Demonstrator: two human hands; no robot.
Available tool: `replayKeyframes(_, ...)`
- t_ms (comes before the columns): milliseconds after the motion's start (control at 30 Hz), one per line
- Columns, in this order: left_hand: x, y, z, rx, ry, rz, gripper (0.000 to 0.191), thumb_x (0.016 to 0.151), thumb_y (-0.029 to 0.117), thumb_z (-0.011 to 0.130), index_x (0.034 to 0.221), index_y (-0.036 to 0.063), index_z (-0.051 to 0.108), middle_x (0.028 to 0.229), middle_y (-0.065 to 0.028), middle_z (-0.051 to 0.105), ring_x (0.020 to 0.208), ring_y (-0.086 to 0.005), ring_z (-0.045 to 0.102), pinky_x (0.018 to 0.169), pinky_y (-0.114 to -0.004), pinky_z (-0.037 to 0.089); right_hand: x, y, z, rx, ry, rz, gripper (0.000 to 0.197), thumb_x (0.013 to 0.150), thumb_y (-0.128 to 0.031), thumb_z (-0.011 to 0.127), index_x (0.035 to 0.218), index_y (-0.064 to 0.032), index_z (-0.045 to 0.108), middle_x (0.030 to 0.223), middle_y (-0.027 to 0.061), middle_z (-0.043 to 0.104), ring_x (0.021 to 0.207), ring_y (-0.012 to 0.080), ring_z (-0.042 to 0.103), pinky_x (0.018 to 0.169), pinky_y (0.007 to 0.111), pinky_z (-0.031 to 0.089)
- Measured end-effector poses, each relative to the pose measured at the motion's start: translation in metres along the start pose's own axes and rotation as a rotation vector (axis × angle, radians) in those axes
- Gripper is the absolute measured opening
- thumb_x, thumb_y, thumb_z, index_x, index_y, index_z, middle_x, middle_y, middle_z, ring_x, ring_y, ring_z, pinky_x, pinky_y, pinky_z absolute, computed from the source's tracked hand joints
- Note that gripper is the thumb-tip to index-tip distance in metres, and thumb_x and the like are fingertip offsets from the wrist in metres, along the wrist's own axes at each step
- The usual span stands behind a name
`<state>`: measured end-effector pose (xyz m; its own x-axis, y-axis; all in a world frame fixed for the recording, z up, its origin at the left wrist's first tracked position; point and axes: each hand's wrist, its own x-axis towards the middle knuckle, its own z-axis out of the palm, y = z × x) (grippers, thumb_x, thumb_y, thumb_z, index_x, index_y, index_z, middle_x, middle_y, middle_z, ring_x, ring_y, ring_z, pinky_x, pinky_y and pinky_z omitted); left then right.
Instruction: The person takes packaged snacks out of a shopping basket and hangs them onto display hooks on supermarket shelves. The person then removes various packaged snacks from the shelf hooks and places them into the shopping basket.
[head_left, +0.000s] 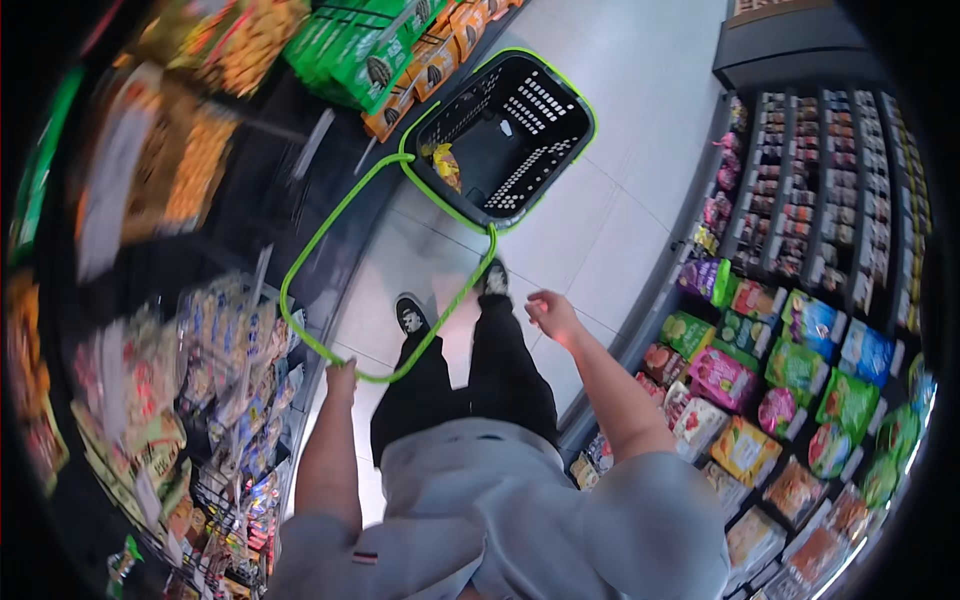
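My left hand (342, 376) grips the long green handle (301, 256) of a black plastic shopping basket. The basket (517, 135) stands on the tiled floor ahead of my feet, its rim edged in green and its walls perforated. Inside, at the near left corner, lies a yellow snack packet (446, 166); a small white patch shows on the basket's bottom. My right hand (553, 313) hangs at my right side over the floor with its fingers loosely curled, holding nothing and touching nothing.
Shelves on my left carry green bags (379, 71), orange packets (435, 64) and many blurred snack packs. To my right, a low sloping shelf holds colourful bags (720, 377) and tightly packed rows of small items (795, 187). Pale floor tiles (637, 142) run between the shelves.
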<state>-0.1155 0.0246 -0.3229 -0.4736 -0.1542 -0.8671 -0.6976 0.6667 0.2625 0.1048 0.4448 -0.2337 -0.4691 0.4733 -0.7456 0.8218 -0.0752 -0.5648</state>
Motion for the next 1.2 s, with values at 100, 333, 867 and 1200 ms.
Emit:
replayKeyframes(100, -0.006, -0.004, -0.005, -0.139, 0.047, -0.204, 0.035, 0.083, 0.031, 0.064, 0.098, 0.0023, 0.052, 0.071, -0.0071, 0.052, 0.046, -0.0132, 0.043, 0.037, -0.028, 0.034, 0.144, -0.044, -0.010, -0.170, 0.036, -0.161, 0.029, 0.081, -0.023, 0.063, 0.099, -0.0012, 0.062, 0.083, 0.0143, 0.068, 0.077, 0.0252, 0.067, 0.071, 0.035, 0.052)
replayKeyframes(333, -0.027, 0.002, 0.035, -0.180, 0.359, -0.310, 0.034, 0.087, 0.031, 0.059, 0.108, 0.0060, 0.051, 0.088, -0.0073, 0.060, 0.072, -0.0109, 0.052, 0.057, -0.025, 0.040, 0.463, -0.027, 0.033, -0.442, 0.009, -0.100, 0.054, 0.078, -0.042, 0.065, 0.112, -0.0005, 0.058, 0.107, 0.0205, 0.064, 0.104, 0.0323, 0.060, 0.090, 0.037, 0.047)
replayKeyframes(867, -0.027, -0.028, 0.063, -0.239, 0.472, -0.338, 0.017, 0.087, 0.013, 0.059, 0.098, 0.0045, 0.050, 0.079, -0.0072, 0.059, 0.068, -0.0153, 0.057, 0.056, -0.027, 0.045, 0.534, 0.022, 0.114, -0.473, -0.157, 0.096, 0.035, 0.087, -0.023, 0.052, 0.112, 0.0004, 0.045, 0.104, 0.0272, 0.061, 0.102, 0.0407, 0.058, 0.087, 0.045, 0.047)
replayKeyframes(1200, -0.054, 0.003, 0.062, 0.419, 0.429, -0.130, 0.068, 0.074, 0.026, 0.073, 0.125, -0.0049, 0.040, 0.110, -0.0263, 0.055, 0.102, -0.0351, 0.057, 0.088, -0.041, 0.046, 0.300, -0.026, 0.006, -0.255, 0.177, -0.177, 0.029, 0.086, -0.028, 0.058, 0.101, -0.0030, 0.055, 0.080, 0.0194, 0.064, 0.076, 0.0378, 0.063, 0.066, 0.044, 0.049)
